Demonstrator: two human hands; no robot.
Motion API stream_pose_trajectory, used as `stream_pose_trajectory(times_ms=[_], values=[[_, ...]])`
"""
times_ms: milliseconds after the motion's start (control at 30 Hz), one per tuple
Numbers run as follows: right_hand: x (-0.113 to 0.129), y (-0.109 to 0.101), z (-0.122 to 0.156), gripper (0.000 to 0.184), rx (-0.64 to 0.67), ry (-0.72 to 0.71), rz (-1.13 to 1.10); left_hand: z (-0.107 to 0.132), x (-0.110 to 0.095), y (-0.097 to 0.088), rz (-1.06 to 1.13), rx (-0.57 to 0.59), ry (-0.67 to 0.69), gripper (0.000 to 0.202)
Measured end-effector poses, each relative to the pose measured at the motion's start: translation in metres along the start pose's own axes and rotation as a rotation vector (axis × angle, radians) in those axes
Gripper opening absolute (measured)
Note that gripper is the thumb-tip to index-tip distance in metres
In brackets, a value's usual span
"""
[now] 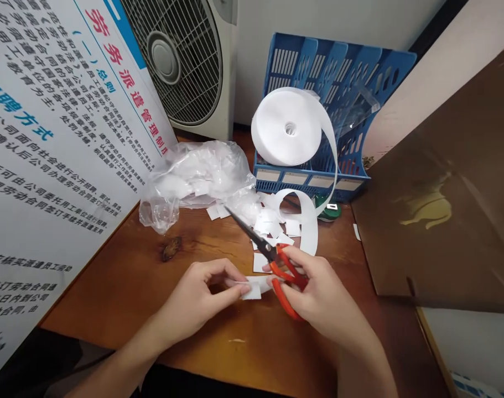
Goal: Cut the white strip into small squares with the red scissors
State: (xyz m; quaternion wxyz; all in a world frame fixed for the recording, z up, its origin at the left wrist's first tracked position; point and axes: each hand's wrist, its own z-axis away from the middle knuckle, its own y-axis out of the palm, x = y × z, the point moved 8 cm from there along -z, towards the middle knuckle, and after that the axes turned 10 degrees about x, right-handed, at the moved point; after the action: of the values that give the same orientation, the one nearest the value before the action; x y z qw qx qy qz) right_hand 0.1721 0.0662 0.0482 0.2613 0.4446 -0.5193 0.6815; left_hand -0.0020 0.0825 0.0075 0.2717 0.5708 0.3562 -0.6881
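My left hand [212, 290] pinches the end of a white strip [308, 224] together with a small white square [252, 291], just above the wooden table. The strip loops back up to a large white roll [276, 127]. In my right hand [318, 287] is a pair of scissors [282, 265] with red-orange handles; the dark blades point up and to the left, away from the strip. Part of the strip runs behind the right hand's fingers, so I cannot tell whether they touch it. Several cut white pieces [269, 224] lie scattered beyond the hands.
A clear plastic bag [202, 171] with white pieces inside lies at the back left. The roll rests on a blue file rack [347, 185]. A green object [330, 211] sits beside the rack. A box fan [230, 72], a printed board [65, 182] and a brown panel [455, 221] surround the table [235, 342].
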Motion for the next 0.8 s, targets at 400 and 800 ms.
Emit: stream_pose_trajectory(times_ms=[400,800], values=[[-0.005,0.013,0.001,0.014,0.157,0.072,0.183,-0.005,0.012,0.011,-0.06,0.105,-0.016,0.011],[-0.003,0.015,0.001,0.015,0.164,0.05,0.183,-0.005,0.026,0.017,0.117,0.137,-0.115,0.014]])
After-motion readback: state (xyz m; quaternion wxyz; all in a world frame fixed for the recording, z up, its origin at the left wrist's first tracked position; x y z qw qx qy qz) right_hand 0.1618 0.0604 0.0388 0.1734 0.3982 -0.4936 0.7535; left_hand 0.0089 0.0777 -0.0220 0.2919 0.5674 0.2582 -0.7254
